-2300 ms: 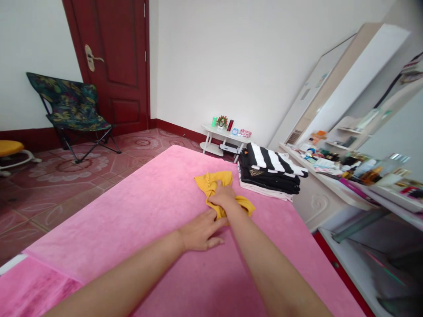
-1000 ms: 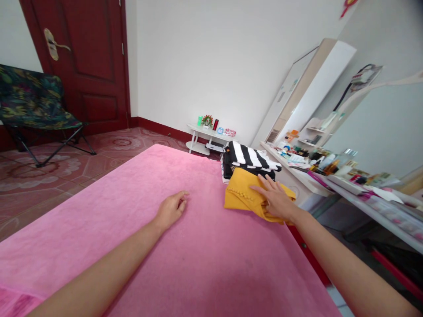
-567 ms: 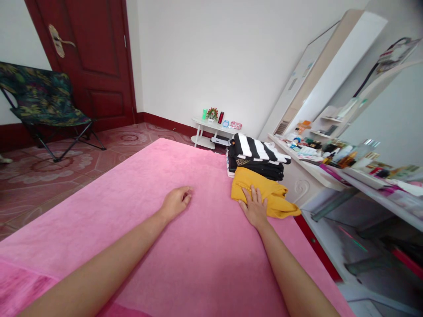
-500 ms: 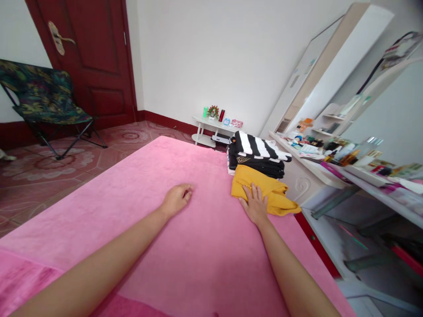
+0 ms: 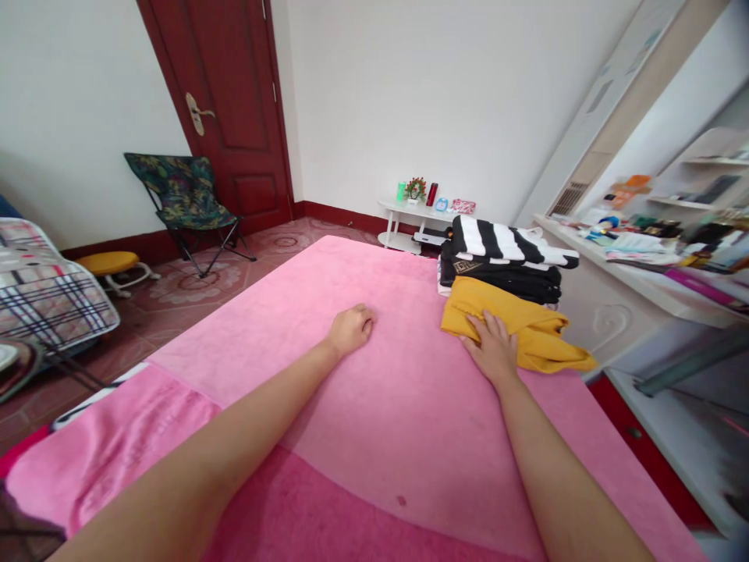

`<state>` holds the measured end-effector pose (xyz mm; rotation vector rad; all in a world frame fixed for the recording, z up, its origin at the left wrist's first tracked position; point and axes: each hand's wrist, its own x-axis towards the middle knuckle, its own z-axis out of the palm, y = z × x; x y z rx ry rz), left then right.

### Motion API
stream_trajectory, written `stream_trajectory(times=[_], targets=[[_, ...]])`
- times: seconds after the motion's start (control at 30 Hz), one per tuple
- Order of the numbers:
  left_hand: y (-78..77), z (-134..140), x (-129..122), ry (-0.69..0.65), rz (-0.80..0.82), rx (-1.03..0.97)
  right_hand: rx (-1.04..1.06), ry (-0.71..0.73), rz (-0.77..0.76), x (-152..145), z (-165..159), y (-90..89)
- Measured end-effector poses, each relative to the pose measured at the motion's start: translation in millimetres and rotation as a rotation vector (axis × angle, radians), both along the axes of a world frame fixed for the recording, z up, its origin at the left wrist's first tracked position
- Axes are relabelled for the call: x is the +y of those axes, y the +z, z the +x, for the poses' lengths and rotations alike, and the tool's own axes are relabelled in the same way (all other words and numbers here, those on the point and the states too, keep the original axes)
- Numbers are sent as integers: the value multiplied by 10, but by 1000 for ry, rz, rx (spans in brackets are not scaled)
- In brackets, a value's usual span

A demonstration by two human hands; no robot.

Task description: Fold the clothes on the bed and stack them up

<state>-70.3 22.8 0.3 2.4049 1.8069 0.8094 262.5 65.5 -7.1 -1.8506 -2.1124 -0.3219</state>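
Observation:
On the pink blanket [image 5: 409, 398] that covers the bed, my left hand [image 5: 351, 329] rests loosely curled into a fist, with nothing visible in it. My right hand [image 5: 492, 350] lies flat with fingers stretched out on the near edge of a folded yellow garment [image 5: 532, 324]. One end of that garment spreads loosely to the right. Directly behind it is a stack of folded clothes, with a black-and-white striped garment [image 5: 497, 239] on top and a black garment [image 5: 515, 282] beneath.
A dressing table [image 5: 620, 289] with bottles and small items stands along the right. Beyond the bed is a low white shelf [image 5: 403, 207] holding a plant and small objects. A folding chair [image 5: 190, 195], a yellow stool [image 5: 108, 262] and a plaid-covered item [image 5: 64, 304] are at left.
The camera view has turned left, bringing the stool and plaid item into sight. Both hands keep about the same places on the blanket and the yellow garment.

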Motion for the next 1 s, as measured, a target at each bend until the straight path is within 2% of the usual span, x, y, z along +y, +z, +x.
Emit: stream_trajectory(times=[0.7,0.83,0.93,1.0], targets=[[5,27,20,23,3,21,178,106,83,62,110,-53],[5,6,40,3,13,-7,300,139,141,81,124,-45],[-20,-43,77,-21,15,-44,475,81,217,98,145,-46],[-43,-85,108,-49,-9,-106,506,-8,251,109,154,-50]])
